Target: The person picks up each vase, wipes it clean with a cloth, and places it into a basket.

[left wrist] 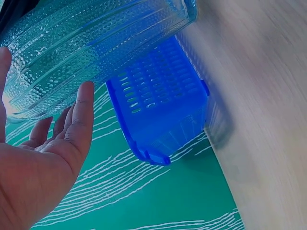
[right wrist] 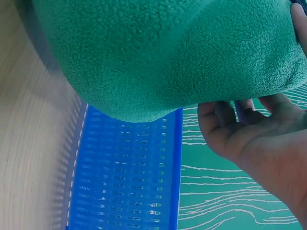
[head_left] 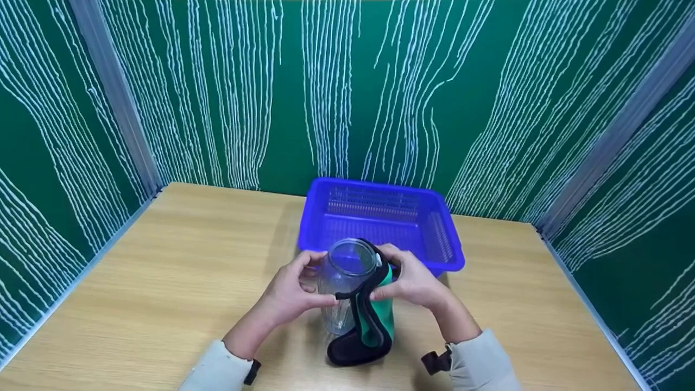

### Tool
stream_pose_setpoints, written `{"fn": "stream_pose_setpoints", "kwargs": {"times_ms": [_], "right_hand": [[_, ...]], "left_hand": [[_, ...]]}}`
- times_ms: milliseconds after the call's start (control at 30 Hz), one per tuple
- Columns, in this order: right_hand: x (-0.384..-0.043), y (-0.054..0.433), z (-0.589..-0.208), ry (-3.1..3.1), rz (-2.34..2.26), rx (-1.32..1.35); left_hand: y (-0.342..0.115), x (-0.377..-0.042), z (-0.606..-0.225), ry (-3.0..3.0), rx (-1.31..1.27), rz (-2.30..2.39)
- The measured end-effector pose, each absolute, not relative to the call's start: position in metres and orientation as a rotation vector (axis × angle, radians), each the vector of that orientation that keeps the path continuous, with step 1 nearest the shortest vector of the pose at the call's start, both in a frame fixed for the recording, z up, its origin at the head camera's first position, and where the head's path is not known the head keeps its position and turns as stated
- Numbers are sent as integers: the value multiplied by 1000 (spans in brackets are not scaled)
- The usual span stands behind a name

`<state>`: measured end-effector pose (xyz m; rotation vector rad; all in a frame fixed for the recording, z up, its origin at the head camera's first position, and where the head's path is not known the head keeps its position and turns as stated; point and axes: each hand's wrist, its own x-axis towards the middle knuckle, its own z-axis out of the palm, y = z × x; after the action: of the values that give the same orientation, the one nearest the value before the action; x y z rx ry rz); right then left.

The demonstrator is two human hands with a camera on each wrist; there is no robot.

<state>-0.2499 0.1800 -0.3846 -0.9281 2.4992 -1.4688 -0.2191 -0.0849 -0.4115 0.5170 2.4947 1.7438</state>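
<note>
An open-topped clear glass jar [head_left: 339,285] stands upright on the table, with ribbed, pebbled walls in the left wrist view [left wrist: 72,57]. Against its right side lies a green fleecy wrap with black edging [head_left: 384,307]; its exact kind is unclear. A wide black end of it hangs down in front of the jar. My left hand [head_left: 288,293] holds the jar from the left, its thumb at the wrap's black edge. On the other side, my right hand [head_left: 415,279] grips the wrap near its top, thumb in front and fingers behind. Fleece [right wrist: 168,52] hides part of those fingers.
Just behind the jar sits a blue plastic basket [head_left: 380,185] with slotted walls, close to the back wall. Green panels with white wavy lines [head_left: 290,108] enclose the wooden table [head_left: 179,260] at the back and both sides.
</note>
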Motion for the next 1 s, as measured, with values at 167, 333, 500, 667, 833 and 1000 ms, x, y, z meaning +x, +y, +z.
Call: {"fn": "stream_pose_setpoints", "kwargs": {"times_ms": [167, 333, 500, 667, 833, 1000], "right_hand": [[-250, 181, -387, 2503, -1462, -922], [-249, 182, -393, 2481, -1457, -933], [-248, 182, -396, 2469, -1464, -930], [-249, 182, -397, 2482, -1455, -936], [-250, 183, -402, 2505, -1442, -901], [-249, 183, -408, 2506, -1454, -875]], "left_hand": [[-84, -219, -412, 2480, 520, 1761], [-84, -219, -412, 2466, 519, 1778], [-85, -219, -413, 2454, 535, 1798], [-84, -220, -414, 2439, 553, 1827], [-84, -220, -414, 2438, 550, 1824], [-85, -219, -413, 2452, 530, 1800]]}}
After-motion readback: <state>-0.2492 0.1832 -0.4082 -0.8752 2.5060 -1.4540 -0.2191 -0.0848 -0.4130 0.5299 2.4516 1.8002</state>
